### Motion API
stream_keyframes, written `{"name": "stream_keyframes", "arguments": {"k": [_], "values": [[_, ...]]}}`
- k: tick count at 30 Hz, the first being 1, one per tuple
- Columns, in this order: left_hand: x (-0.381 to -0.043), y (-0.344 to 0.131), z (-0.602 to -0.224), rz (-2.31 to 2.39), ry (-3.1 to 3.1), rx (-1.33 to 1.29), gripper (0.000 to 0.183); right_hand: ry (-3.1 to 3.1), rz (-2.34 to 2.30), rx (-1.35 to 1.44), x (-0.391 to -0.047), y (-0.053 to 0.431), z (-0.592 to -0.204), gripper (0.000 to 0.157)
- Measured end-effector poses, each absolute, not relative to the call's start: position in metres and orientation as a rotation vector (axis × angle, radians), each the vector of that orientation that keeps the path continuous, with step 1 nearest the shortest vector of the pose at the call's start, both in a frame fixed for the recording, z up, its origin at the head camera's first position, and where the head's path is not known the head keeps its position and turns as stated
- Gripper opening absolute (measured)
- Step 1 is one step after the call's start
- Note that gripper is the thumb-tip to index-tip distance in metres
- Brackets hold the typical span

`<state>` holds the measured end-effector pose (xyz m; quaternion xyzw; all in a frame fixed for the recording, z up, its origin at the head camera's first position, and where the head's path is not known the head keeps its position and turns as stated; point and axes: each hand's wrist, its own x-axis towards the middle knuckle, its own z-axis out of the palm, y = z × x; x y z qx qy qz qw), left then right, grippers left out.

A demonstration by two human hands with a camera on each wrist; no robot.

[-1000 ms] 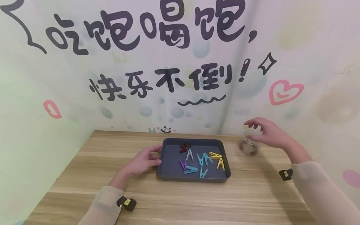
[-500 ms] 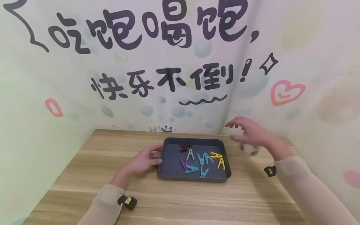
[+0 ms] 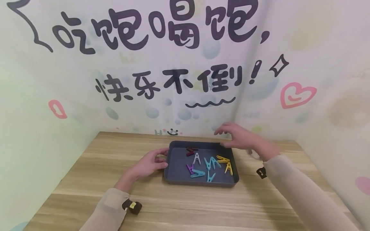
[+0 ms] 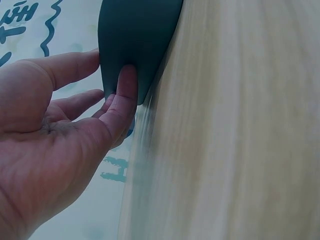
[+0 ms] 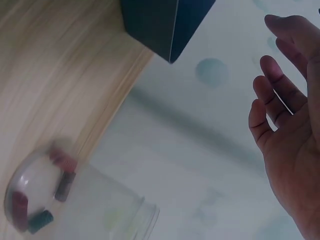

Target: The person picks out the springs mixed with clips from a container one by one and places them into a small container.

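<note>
A dark blue-grey tray [image 3: 201,183] lies on the wooden table. My left hand [image 3: 148,164] touches its left wall with fingertips, thumb apart from the curled-in lower fingers; in the left wrist view a fingertip presses the tray's side [image 4: 140,35]. Over the tray's back right corner hovers my right hand [image 3: 241,138], palm down, fingers loosely bent, holding nothing. Inside the tray lie blue clothespins [image 3: 198,173], yellow clothespins [image 3: 228,168], a grey clothespin [image 3: 197,158], a purple clothespin [image 3: 189,168], and small dark red and brown cylinders [image 3: 190,153].
Right of the tray stands a clear jar [image 5: 112,200], mostly behind my right forearm in the head view. Several small red and dark cylinders [image 5: 20,210] lie at its bottom. A printed cloth wall [image 3: 144,122] rises behind the table's back edge [image 3: 130,133].
My right hand has moved left, from above the clear jar to over the tray's back right corner. My left hand stays at the tray's left wall, and the clothespins lie unmoved.
</note>
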<state>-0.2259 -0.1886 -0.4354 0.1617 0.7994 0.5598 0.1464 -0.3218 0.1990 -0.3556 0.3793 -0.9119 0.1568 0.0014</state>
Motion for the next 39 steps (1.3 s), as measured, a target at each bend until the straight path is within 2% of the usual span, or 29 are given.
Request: {"name": "stream_keyframes", "arguments": {"k": [10,24,39], "values": [[-0.228,-0.189,-0.438,1.617,2.291,0.472,0.065,-2.822,0.340,1.343,-0.335,0.163,-0.367,0.034],[-0.230,-0.190,-0.439,1.602,2.296,0.498,0.064,-2.805,-0.041,1.467,-0.344,0.119,-0.382,0.042],[-0.228,-0.188,-0.437,1.606,2.303,0.487,0.064,-2.780,-0.210,1.529,-0.351,0.111,-0.405,0.048]]}}
